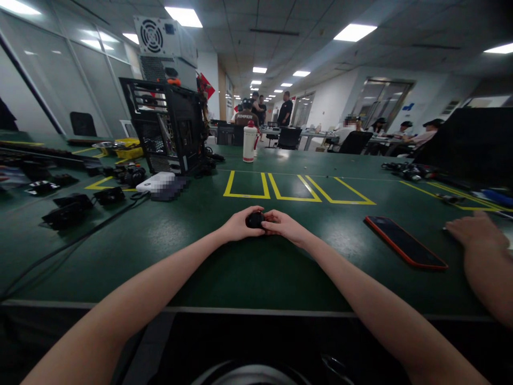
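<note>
Close to the middle of the green table (280, 289), a small round black object (254, 220) is held between both my hands; its exact kind I cannot make out. My left hand (239, 224) wraps round its left side, thumb below and fingers above. From the right, the fingertips of my right hand (282, 225) press against it. Part of the object is hidden by the fingers. Just beyond the hands, yellow tape outlines (246, 195) mark the tabletop.
An orange-edged phone (404, 243) lies to the right, beside another person's hand (479, 230). A black computer case (168, 125) carries a power supply (164, 40) at the left. Behind the tape stands a white bottle (249, 143). Black parts (66, 211) and a cable (76, 232) lie left.
</note>
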`<act>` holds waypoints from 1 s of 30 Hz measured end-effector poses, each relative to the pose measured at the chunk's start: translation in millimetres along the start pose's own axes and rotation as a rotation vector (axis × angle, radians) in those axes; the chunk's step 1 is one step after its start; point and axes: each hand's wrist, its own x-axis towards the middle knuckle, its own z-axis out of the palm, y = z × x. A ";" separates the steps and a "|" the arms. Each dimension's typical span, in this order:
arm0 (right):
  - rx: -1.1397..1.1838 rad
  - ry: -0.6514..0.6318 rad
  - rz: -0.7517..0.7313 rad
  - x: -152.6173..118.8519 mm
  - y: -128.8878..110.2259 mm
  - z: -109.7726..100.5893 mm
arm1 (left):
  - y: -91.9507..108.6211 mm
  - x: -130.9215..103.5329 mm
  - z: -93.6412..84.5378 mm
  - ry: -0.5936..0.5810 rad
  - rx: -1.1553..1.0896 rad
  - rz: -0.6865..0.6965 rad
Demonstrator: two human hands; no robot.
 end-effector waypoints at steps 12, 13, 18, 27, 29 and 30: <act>-0.116 -0.085 0.024 -20.7 -14.5 5.4 | 21.4 -23.9 2.0 -0.055 0.002 -0.001; -0.109 -0.098 0.030 -22.6 -15.5 6.0 | 25.6 -27.2 2.1 -0.055 0.034 0.009; -0.096 -0.187 0.059 -29.2 -19.8 6.7 | 44.5 -38.1 5.8 -0.084 0.218 0.046; -0.225 -0.298 0.016 -36.5 -30.6 13.8 | 71.6 -64.8 2.9 -0.133 0.334 0.012; -0.238 -0.260 0.017 -34.3 -29.1 11.7 | 76.1 -79.7 -5.4 -0.166 0.339 0.012; -0.244 -0.232 0.014 -32.7 -27.3 9.6 | 77.5 -88.0 -10.4 -0.178 0.345 -0.001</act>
